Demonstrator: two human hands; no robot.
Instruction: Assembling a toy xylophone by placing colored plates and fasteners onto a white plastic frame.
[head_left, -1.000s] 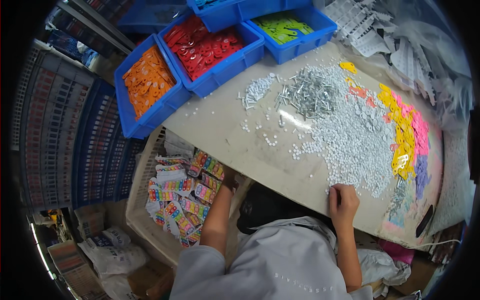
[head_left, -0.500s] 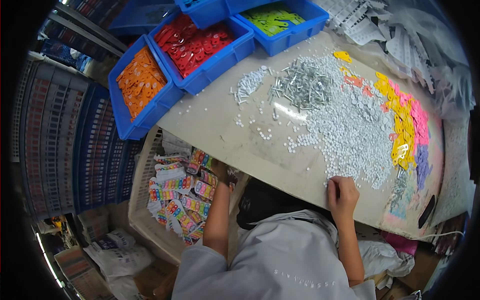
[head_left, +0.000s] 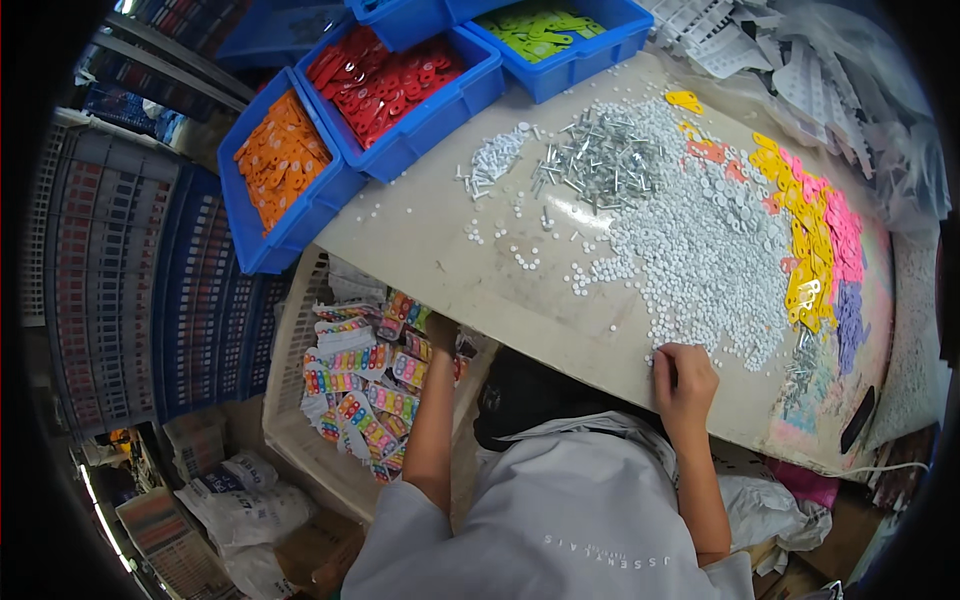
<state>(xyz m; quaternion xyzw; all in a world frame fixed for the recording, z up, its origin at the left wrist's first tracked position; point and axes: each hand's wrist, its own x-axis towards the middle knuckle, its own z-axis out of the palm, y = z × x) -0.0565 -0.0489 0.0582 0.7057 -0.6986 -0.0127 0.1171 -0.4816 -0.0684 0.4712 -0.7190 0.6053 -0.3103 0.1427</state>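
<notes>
My left hand [head_left: 441,330] reaches down over the plastic basket [head_left: 281,385], beside the table's near edge. Its fingers are hidden below that edge, so their state does not show. Around it in the basket lie many cards carrying rows of small coloured pieces [head_left: 362,420]. My right hand [head_left: 686,378] rests on the table's near edge with its fingers curled in. Whatever those fingers may hold is hidden. Just beyond it spreads a wide heap of small white round pieces [head_left: 700,270]. A pile of short metal pins [head_left: 605,155] adjoins the heap at its far left.
Blue bins hold orange tabs [head_left: 282,165], red tabs [head_left: 385,85] and green tabs [head_left: 540,32]. Yellow tabs [head_left: 810,255], pink tabs [head_left: 846,240] and purple tabs [head_left: 849,325] lie along the right. A dark phone-like object [head_left: 858,420] sits near the right edge. Stacked crates [head_left: 110,280] stand at left.
My left hand has shifted slightly farther under the table edge. My right hand keeps its curled pose at nearly the same place. The whole view has tilted a little.
</notes>
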